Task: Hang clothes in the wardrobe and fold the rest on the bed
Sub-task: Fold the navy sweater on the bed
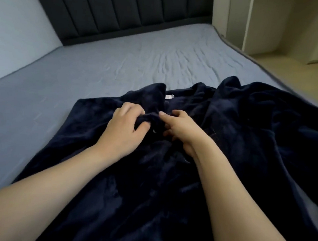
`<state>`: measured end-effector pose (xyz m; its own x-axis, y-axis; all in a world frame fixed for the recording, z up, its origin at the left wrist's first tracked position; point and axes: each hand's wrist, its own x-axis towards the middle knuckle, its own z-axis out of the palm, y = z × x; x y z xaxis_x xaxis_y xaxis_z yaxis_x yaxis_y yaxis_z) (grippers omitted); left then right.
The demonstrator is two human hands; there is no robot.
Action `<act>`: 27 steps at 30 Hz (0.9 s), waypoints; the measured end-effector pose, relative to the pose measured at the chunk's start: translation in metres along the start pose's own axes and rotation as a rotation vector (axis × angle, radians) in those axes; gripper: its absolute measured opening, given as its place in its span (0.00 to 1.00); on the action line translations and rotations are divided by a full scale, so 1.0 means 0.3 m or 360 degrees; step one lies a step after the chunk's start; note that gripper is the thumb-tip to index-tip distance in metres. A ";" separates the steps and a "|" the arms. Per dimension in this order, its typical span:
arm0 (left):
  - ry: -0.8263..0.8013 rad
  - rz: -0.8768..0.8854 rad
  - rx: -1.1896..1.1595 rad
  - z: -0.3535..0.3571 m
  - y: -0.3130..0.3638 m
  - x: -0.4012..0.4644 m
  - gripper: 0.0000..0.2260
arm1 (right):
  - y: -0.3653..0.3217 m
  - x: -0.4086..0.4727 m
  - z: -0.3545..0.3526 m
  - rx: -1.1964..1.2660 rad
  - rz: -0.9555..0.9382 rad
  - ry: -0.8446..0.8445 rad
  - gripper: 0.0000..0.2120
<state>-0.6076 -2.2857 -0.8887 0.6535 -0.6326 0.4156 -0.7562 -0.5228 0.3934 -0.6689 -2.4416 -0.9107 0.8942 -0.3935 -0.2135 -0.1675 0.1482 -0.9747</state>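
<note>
On the bed (104,74), a dark navy fleece garment (168,178) is lying spread across the grey-blue sheet, its collar pointing toward the padded headboard (125,9). Both bare forearms are reaching forward over it. The left hand (123,129) is pinching a bunched fold near the collar between thumb and curled fingers; the right hand (182,129) is curling its fingers into the fabric just beside it.

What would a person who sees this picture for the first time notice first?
First, the big dark navy fleece garment spread over the near part of the bed. Then the two hands at its upper middle: the left hand pinches a fold of the fabric, and the right hand grips the cloth just beside it. Behind stands a dark padded headboard.
</note>
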 end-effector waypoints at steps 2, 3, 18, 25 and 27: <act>-0.0086 -0.0043 0.0033 -0.036 -0.048 -0.003 0.12 | -0.009 -0.007 0.009 0.0109 -0.0022 -0.0050 0.34; -0.0137 -0.0110 0.0087 -0.056 -0.085 -0.007 0.19 | -0.012 -0.015 0.020 0.0178 -0.0038 -0.0081 0.34; -0.0662 -0.0655 0.0840 -0.044 -0.235 -0.070 0.30 | 0.003 0.000 0.128 0.0436 -0.0012 -0.0004 0.36; -0.0922 -0.0814 0.0750 -0.031 -0.228 -0.033 0.36 | -0.124 -0.086 -0.212 -0.0417 -0.0290 0.1285 0.25; -0.1100 -0.0871 0.0587 -0.061 -0.233 -0.024 0.39 | -0.101 -0.093 -0.184 -0.1078 -0.0237 0.1290 0.24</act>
<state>-0.5588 -2.2340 -0.9042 0.8456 -0.3831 -0.3718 -0.3909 -0.9186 0.0574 -0.7118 -2.4854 -0.8790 0.4234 -0.8892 0.1731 -0.4982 -0.3881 -0.7754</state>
